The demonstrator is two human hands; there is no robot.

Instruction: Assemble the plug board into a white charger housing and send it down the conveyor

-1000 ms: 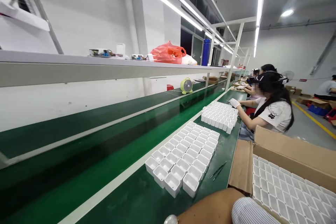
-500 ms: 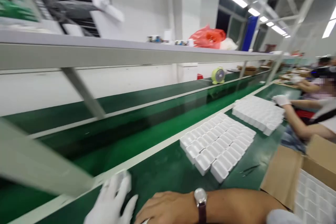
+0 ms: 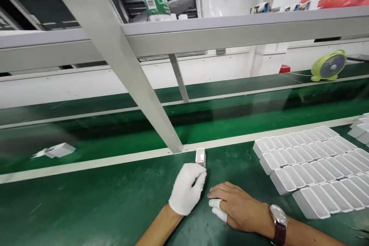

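Head view: gloved left hand (image 3: 186, 193) pinches white case (image 3: 200, 157) near belt edge (image 3: 86, 164).

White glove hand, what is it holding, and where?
The left hand pinches a small white box by its lower end. The right hand holds nothing.

Gloved left hand (image 3: 186, 189) pinches a small white casing (image 3: 200, 157) upright on the green bench mat (image 3: 86, 203), at the foot of the slanted grey post (image 3: 127, 69). Bare right hand (image 3: 239, 209), wearing a wristwatch (image 3: 278, 219), rests flat just right of the post's foot. Rows of white trays (image 3: 311, 169) lie further right; a green fan (image 3: 328, 65) stands beyond.
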